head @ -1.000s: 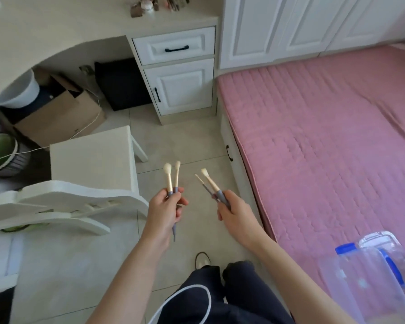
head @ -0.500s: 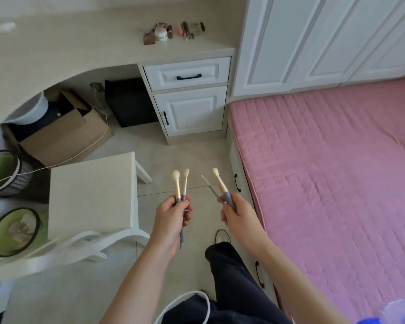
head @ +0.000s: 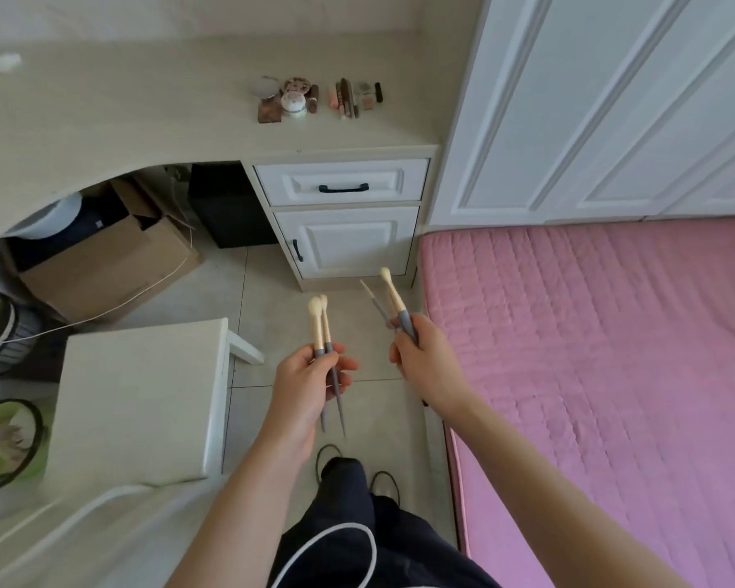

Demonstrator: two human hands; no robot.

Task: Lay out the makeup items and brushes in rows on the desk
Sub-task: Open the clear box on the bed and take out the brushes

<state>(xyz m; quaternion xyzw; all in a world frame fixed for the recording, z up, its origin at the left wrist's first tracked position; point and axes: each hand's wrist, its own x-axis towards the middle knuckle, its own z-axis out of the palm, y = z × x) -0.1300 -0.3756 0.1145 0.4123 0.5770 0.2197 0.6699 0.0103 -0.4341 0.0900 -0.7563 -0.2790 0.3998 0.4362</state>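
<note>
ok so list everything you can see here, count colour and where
makeup brushes: two, cream with grey handles, in left hand
makeup brushes: two, cream and grey, in right hand
makeup items: a cluster, mixed pink and brown, count unclear, on desk
desk: one, beige, upper left
drawer: one, white, under desk
cabinet door: one, white, below drawer
stool: one, white, left
cardboard box: one, brown, under desk
bed cover: one, pink, right
wardrobe: white, upper right
left hand: gripping brushes
right hand: gripping brushes
</note>
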